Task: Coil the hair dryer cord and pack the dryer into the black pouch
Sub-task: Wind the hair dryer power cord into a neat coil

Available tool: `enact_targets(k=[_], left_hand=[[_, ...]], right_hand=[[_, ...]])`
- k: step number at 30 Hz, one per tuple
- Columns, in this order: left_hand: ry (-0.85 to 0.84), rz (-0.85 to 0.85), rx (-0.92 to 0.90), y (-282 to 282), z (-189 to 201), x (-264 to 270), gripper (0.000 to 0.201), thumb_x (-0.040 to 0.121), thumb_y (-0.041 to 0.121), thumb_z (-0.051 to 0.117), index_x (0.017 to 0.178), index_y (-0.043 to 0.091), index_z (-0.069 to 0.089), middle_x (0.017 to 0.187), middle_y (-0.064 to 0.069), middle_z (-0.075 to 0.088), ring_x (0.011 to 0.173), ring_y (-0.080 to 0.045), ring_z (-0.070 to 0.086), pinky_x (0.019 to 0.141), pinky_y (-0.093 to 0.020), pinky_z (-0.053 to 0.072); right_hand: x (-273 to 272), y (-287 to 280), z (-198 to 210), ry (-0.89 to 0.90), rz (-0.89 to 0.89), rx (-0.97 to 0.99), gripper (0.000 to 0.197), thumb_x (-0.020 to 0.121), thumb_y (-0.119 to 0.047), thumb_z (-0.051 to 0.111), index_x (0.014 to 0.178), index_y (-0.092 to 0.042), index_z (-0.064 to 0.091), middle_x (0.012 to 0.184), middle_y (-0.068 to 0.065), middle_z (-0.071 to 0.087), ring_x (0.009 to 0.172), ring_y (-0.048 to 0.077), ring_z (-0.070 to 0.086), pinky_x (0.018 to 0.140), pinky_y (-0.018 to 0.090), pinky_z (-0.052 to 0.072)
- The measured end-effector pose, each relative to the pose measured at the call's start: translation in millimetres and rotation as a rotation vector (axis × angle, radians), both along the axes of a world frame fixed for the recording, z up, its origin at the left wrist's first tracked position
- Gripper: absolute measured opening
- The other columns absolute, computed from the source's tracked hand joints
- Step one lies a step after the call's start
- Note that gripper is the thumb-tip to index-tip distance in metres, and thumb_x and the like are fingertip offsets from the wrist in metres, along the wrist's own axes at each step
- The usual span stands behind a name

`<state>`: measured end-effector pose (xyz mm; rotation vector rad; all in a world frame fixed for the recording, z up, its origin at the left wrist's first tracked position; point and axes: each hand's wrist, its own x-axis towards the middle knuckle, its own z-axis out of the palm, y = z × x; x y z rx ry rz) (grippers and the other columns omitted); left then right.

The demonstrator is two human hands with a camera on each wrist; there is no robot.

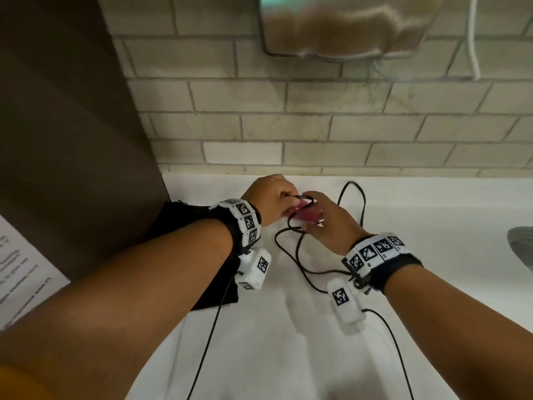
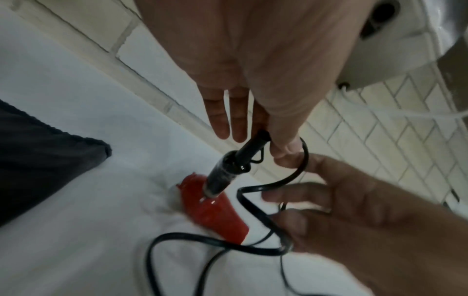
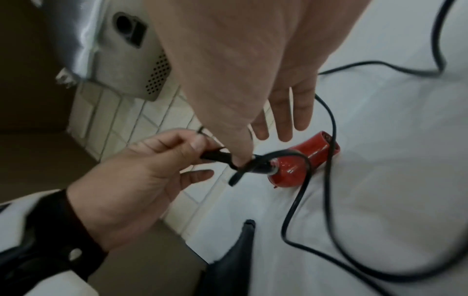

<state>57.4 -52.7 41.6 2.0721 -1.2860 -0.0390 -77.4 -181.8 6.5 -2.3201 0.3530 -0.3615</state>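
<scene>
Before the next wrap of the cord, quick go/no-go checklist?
1. Left hand pinches the black handle end of the red hair dryer: ok.
2. Right hand holds a loop of the black power cord: ok.
3. Cord coiled: not ok; long slack still sprawls over the white counter.
4. Cord free of knots: cannot tell, strands cross near the hands.
5. Black fabric pouch within reach, beside the left forearm: ok.
6. Pouch mouth open: cannot tell.
</scene>
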Motion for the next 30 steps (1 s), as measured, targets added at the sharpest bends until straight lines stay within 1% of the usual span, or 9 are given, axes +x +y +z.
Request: enact_targets(k=[3, 6, 10, 13, 17, 21, 24, 26, 30], left_hand=[[0.036, 0.075, -0.129, -3.0, 19.8, 1.2, 0.011, 0.085, 0.022, 0.071, 0.081, 0.014, 0.076, 0.087, -0.005, 0.071, 0.083, -0.022, 0.066, 0.082, -0.035, 0.052], [0.111, 0.130, -0.290, 8.9, 40.4, -0.5, 0.014, 0.086, 0.026, 0.071, 0.079, 0.015, 0.075, 0.083, -0.001, 0.072, 0.077, -0.017, 0.066, 0.077, -0.031, 0.053], [0.264, 0.147, -0.488, 41.1, 70.5, -5.5, 0.014, 0.087, 0.024, 0.068, 0.078, 0.015, 0.073, 0.078, -0.006, 0.075, 0.080, -0.026, 0.072, 0.081, -0.042, 0.059], [0.460, 0.121, -0.586, 66.0, 84.3, -15.4, 0.015, 0.094, 0.014, 0.060, 0.081, 0.008, 0.065, 0.075, -0.011, 0.073, 0.081, -0.025, 0.076, 0.081, -0.041, 0.059], [0.642, 0.087, -0.556, 96.3, 84.4, -27.7, 0.024, 0.095, 0.008, 0.056, 0.074, 0.016, 0.066, 0.068, -0.011, 0.068, 0.071, -0.024, 0.067, 0.076, -0.039, 0.052], [0.923, -0.010, -0.512, 114.8, 86.6, -47.6, 0.030, 0.096, 0.005, 0.051, 0.070, 0.011, 0.064, 0.056, -0.003, 0.046, 0.050, -0.021, 0.046, 0.065, -0.036, 0.045], [1.138, -0.183, -0.323, 123.6, 95.9, -60.0, 0.022, 0.098, 0.019, 0.051, 0.079, 0.010, 0.058, 0.048, 0.003, 0.032, 0.037, -0.012, 0.032, 0.050, -0.029, 0.041], [1.325, -0.338, -0.190, 125.0, 100.2, -62.4, 0.026, 0.100, 0.030, 0.048, 0.084, 0.010, 0.057, 0.045, 0.006, 0.029, 0.032, -0.008, 0.027, 0.039, -0.023, 0.032], [1.514, -0.551, -0.237, 127.1, 98.9, -63.1, 0.040, 0.104, 0.034, 0.037, 0.081, 0.007, 0.056, 0.043, 0.006, 0.021, 0.033, -0.008, 0.016, 0.035, -0.024, 0.015]], right_hand=[[13.4, 2.3, 6.7, -0.028, -0.143, 0.302, 0.047, 0.075, -0.029, 0.076, 0.116, -0.032, 0.054, 0.092, -0.005, 0.071, 0.087, 0.016, 0.071, 0.080, 0.035, 0.056], [20.0, 2.0, 25.3, 0.023, -0.096, 0.225, 0.006, 0.088, -0.022, 0.067, 0.083, -0.024, 0.065, 0.082, 0.001, 0.071, 0.076, 0.015, 0.065, 0.074, 0.039, 0.050], [7.0, 11.3, 54.8, 0.025, 0.146, 0.605, 0.033, 0.100, -0.038, 0.055, 0.102, -0.010, 0.072, 0.099, 0.024, 0.076, 0.090, 0.027, 0.070, 0.096, 0.049, 0.053], [-9.1, 21.0, 77.7, 0.034, 0.378, 0.679, 0.056, 0.095, -0.054, 0.044, 0.106, -0.008, 0.073, 0.066, 0.013, 0.064, 0.073, 0.031, 0.066, 0.078, 0.035, 0.058], [-17.0, 24.7, 104.1, -0.142, 0.461, 0.698, 0.058, 0.079, -0.070, 0.063, 0.078, -0.013, 0.076, 0.049, 0.000, 0.033, 0.052, 0.017, 0.035, 0.056, 0.022, 0.034], [-18.1, 23.0, 139.5, -0.296, 0.332, 0.396, 0.040, 0.077, -0.058, 0.070, 0.062, -0.021, 0.067, 0.060, 0.003, 0.054, 0.055, 0.008, 0.047, 0.060, 0.019, 0.041], [-14.9, 30.5, 170.5, -0.368, 0.282, 0.077, 0.038, 0.084, -0.043, 0.073, 0.062, -0.014, 0.061, 0.060, 0.009, 0.048, 0.057, 0.015, 0.041, 0.056, 0.019, 0.038], [-12.0, 39.4, 185.6, -0.474, 0.266, -0.006, 0.040, 0.090, -0.030, 0.072, 0.066, -0.001, 0.058, 0.060, 0.010, 0.045, 0.056, 0.014, 0.039, 0.054, 0.016, 0.036], [-13.0, 49.4, 190.2, -0.665, 0.205, -0.057, 0.033, 0.090, -0.025, 0.073, 0.068, -0.005, 0.059, 0.057, 0.016, 0.047, 0.054, 0.012, 0.040, 0.052, 0.015, 0.036]])
